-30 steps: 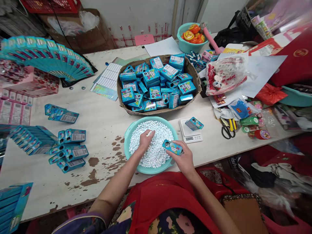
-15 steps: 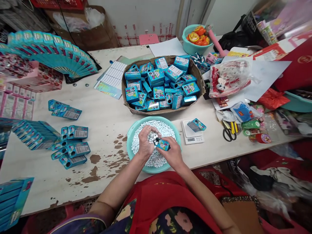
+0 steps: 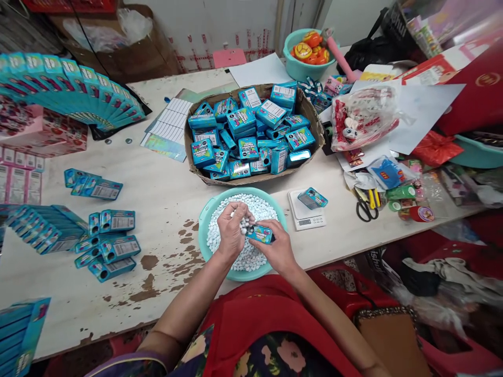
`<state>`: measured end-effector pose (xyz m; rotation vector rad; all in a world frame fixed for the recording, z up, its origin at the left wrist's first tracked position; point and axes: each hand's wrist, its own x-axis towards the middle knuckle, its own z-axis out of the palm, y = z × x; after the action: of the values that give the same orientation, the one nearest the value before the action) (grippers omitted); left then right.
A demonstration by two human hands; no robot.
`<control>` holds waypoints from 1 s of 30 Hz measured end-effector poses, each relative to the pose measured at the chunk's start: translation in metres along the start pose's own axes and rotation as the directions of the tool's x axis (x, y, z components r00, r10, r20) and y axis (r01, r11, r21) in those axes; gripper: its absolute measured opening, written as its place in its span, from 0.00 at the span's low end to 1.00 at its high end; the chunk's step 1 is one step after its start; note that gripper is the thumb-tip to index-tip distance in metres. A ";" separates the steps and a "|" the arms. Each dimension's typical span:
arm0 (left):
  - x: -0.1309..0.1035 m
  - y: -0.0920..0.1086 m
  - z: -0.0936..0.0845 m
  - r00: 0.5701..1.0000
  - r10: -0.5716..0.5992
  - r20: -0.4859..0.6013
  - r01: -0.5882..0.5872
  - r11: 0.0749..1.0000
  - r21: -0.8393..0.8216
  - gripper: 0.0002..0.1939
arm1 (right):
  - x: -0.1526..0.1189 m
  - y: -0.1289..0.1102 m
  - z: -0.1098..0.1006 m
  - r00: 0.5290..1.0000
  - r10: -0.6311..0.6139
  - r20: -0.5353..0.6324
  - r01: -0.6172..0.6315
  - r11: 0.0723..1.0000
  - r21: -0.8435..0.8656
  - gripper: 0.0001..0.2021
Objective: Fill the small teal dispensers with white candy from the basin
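Observation:
My right hand grips a small blue candy box lying on its side, its open end turned toward my other hand. Cupped around several white candies, my left hand is closed at the mouth of that box. Both hands are over a turquoise basin filled with the same white candies. Just right of the basin, another blue candy box rests tilted on a white digital scale.
A cardboard tray heaped with blue candy boxes stands behind the basin. More boxes lie in groups at left. Scissors, a plastic bag with a toy and a bowl of orange toys are at right and back.
My left fingers have drawn in more tightly around the candies at the box's mouth. The right hand still holds the box. The whole view has shifted slightly.

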<state>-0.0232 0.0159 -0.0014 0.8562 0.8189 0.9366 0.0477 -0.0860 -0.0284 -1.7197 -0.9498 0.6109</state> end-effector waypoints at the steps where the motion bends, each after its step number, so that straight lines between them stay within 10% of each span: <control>1: 0.000 0.000 0.000 1.000 0.009 0.001 -0.009 1.000 -0.001 0.11 | 0.000 0.000 0.000 1.000 0.004 0.000 -0.004 1.000 0.005 0.17; 30: -0.003 0.014 0.006 0.995 0.038 0.092 -0.041 0.999 0.026 0.11 | -0.006 0.003 0.000 0.998 0.042 -0.043 -0.032 0.977 0.213 0.18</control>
<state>-0.0237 0.0162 0.0141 0.9353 0.7399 0.9156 0.0452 -0.0918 -0.0311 -1.5573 -0.7910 0.6686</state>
